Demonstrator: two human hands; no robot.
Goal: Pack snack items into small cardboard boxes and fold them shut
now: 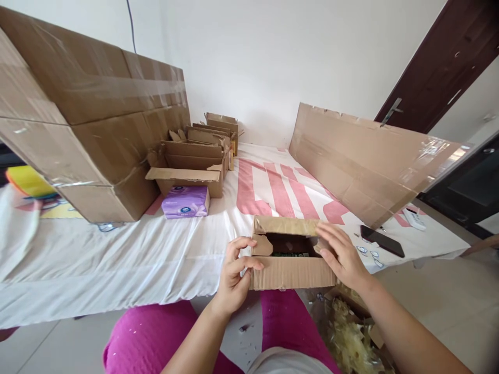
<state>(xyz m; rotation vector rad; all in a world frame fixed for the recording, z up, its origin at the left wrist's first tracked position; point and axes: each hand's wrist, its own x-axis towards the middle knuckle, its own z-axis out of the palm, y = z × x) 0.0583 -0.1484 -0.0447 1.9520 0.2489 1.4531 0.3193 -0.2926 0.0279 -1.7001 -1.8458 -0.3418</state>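
A small cardboard box sits at the table's front edge, its top partly unfolded. Inside the dark opening, some green printed items show, too small to name. My left hand grips the box's left end, fingers at the small side flap and along the front edge. At the right end, my right hand holds the box, with its fingers over the back flap's corner and its thumb by the right side flap.
Several opened cartons stand in a row behind a purple tissue pack. Large taped boxes rise at left; a cardboard panel stands at right near a black phone. Below lies a box of yellowish scraps.
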